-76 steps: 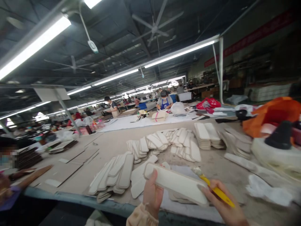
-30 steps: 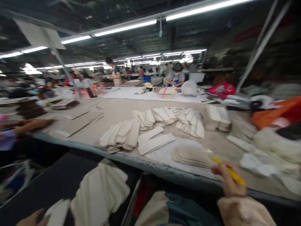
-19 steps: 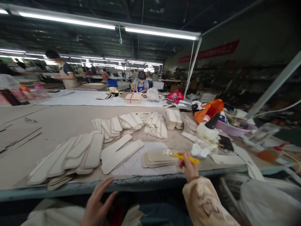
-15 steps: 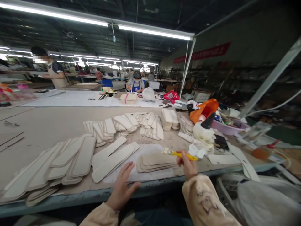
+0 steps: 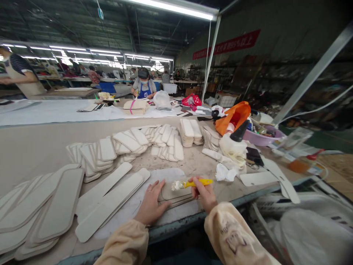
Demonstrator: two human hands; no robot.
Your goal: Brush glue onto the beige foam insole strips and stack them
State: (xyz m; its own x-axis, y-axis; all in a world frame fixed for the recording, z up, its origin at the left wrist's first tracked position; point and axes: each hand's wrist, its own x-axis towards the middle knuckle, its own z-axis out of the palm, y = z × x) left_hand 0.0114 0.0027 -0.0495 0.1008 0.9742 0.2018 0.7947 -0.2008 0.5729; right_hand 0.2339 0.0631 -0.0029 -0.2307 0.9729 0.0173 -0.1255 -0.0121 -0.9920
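A yellow-handled brush (image 5: 200, 182), its bristles coated in whitish paste, is gripped in my right hand (image 5: 202, 192). The brush head hovers over or touches a short stack of beige rounded strips (image 5: 176, 198); I cannot tell which. Fingers spread, my left hand (image 5: 152, 203) rests at the left end of that stack. Under the stack lies a white sheet (image 5: 129, 208). Left of my left hand, long white strips (image 5: 113, 200) with rounded ends lie at an angle, partly overlapping.
Fanned piles of pale strips (image 5: 59, 206) cover the left side, with more piles (image 5: 129, 141) behind. On the right stand a white bottle with a black cone top (image 5: 234, 143), crumpled white tissue (image 5: 224, 172) and a purple basin (image 5: 261, 136). Co-workers sit and stand beyond.
My left hand has moved forward and right onto the stack's left end. The brush has moved left over the stack. The camera view has turned right and downward.
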